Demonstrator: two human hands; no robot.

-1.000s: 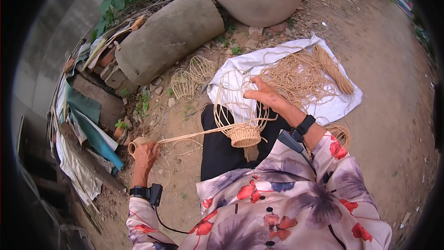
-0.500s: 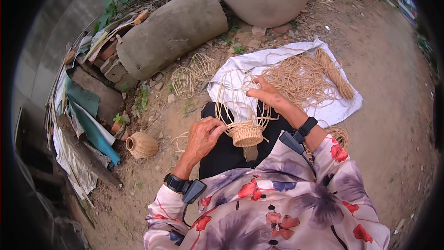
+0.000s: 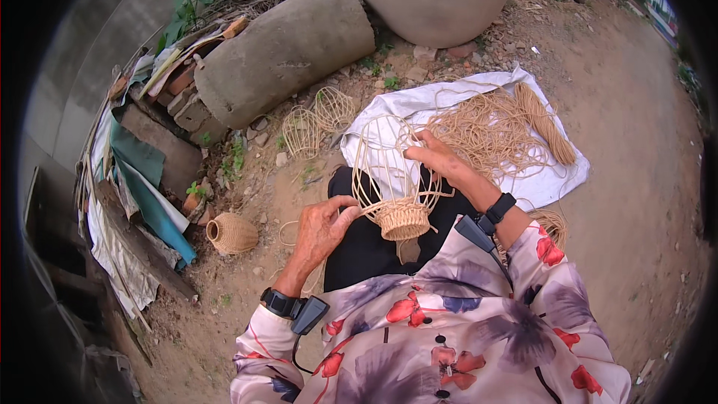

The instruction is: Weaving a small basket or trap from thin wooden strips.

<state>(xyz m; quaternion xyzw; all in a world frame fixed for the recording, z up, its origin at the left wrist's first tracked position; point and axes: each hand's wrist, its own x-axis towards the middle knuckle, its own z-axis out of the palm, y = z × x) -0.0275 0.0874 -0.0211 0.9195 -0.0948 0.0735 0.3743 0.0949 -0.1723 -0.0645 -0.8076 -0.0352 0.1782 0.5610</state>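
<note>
A half-woven basket (image 3: 404, 221) rests over my dark-clad lap, its tight woven band nearest me and its bare ribs fanning away. At the band's left edge, my left hand (image 3: 321, 230) is closed, thumb and forefinger pinching a weaving cord (image 3: 368, 210) that runs to the basket. My right hand (image 3: 435, 157) is closed around ribs at the basket's far right side; its fingertips are partly hidden among them. Beyond it, a loose heap of tan cord (image 3: 479, 129) lies on a white sheet (image 3: 557, 179).
Left of me a finished small woven basket (image 3: 233, 234) lies on its side on the dirt. Two bare rib frames (image 3: 303, 133) stand near a concrete cylinder (image 3: 288, 49). A cord bundle (image 3: 544, 123) lies on the sheet, and a coil (image 3: 551, 226) sits by my right forearm.
My left hand has drawn slightly left, away from the band, with the cord still pinched. My right hand keeps its hold on the ribs. The whole view has shifted a little.
</note>
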